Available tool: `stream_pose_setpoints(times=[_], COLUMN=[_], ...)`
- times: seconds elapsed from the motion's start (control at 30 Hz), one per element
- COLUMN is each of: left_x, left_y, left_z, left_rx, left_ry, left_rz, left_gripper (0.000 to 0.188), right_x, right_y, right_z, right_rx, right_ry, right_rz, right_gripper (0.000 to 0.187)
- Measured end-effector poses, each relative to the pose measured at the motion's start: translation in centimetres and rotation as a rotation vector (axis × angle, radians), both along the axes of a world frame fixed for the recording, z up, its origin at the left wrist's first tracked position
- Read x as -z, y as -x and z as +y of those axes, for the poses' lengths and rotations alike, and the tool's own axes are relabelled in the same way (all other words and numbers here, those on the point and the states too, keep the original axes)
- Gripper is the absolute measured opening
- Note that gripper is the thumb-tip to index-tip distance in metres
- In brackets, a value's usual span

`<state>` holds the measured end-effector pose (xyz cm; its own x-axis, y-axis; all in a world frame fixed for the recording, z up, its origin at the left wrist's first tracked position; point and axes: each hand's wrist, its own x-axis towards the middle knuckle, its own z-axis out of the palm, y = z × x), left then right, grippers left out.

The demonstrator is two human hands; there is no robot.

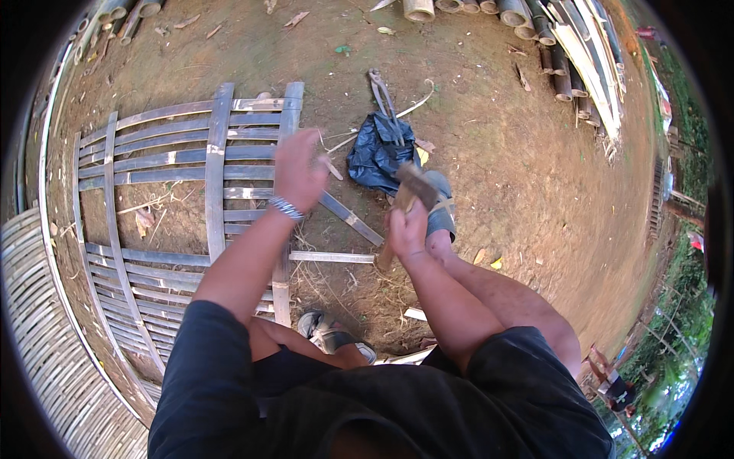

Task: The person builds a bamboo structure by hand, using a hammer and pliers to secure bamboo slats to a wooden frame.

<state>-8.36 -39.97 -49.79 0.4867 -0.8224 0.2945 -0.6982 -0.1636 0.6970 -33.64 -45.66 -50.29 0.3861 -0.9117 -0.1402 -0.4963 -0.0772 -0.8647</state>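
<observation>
My right hand (407, 229) grips a hammer (417, 186) by its wooden handle, with the head up and the handle end pointing down. My left hand (300, 172), with a metal watch band at the wrist, is over the right edge of a slatted bamboo panel (216, 153). Motion smears its fingers, so whether they hold anything does not show. Just right of this hand, a black plastic bag (373, 161) lies on the ground with long-handled pincers (384, 103) resting on it. Below, one bamboo strip (350, 217) runs slantwise and another (332, 258) runs level from the panel.
Cut bamboo poles (419, 9) lie along the far side, with split pale strips (587, 73) at the far right. A surface of narrow bamboo slats (57, 329) stands at the left. My sandalled feet (329, 333) are on the bare soil. Another person (618, 392) is at the lower right.
</observation>
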Motion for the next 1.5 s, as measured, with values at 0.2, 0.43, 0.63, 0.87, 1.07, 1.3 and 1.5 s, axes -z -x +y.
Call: stream_pose_setpoints(times=[0.2,0.43,0.63,0.87,1.07,1.3,1.5], left_x=[-2.9,-0.9,-1.9,1.6,4.8,4.8,7.0], left_y=[9.4,4.2,4.8,6.6,6.3,7.2,5.3], left_z=[-10.7,-3.9,-4.7,-9.0,-8.4,-8.5,-7.1], left_rx=[0.763,0.765,0.648,0.356,0.070,-0.035,-0.109], left_ry=[-0.531,-0.696,-0.515,-0.829,-0.648,-0.636,-0.330], left_rz=[-0.048,-0.061,-0.168,-0.226,-0.111,0.075,0.618], left_gripper=[0.047,0.031,0.024,0.028,0.026,0.015,0.022], right_x=[-6.3,-1.0,1.6,3.0,2.9,4.1,3.7], right_y=[-3.5,-3.7,-4.3,-4.3,-4.3,-3.8,-3.6], right_z=[-11.9,-12.6,-7.5,-4.4,-4.4,-4.1,-4.8], right_rx=[0.387,0.239,0.130,0.142,0.148,0.139,0.159], right_ry=[-0.016,-0.218,-0.174,-0.279,-0.332,-0.310,-0.346], right_rz=[-0.031,0.363,0.524,0.519,0.448,0.376,0.351], right_gripper=[0.022,0.053,0.059,0.065,0.064,0.062,0.060])
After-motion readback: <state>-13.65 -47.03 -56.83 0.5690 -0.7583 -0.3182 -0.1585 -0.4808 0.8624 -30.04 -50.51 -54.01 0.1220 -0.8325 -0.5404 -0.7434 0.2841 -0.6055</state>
